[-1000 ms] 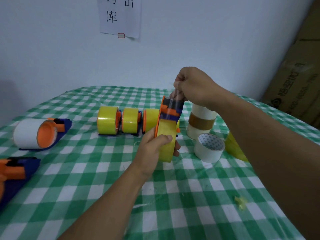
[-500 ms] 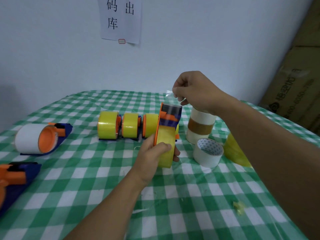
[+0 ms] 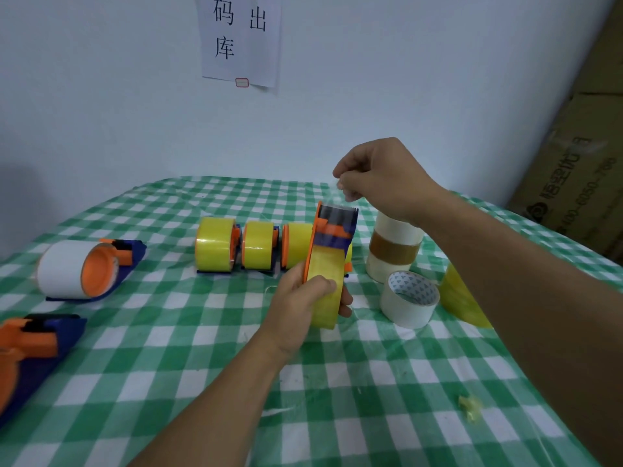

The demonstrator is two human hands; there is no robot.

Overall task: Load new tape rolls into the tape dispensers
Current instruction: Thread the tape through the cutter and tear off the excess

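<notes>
Green-and-white checked tablecloth, yellow tape roll in orange-blue dispenser

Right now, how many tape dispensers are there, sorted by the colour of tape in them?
Yellow tape dispensers: 4
White tape dispenser: 1
Dispenser with no roll showing: 1
Total: 6

Three loaded dispensers are lined up at the centre of the table. The held dispenser is positioned just before the rightmost. Stacked rolls are set to the right, with a single roll before them. A roll-bearing dispenser is laid far left, another dispenser before it.
</notes>
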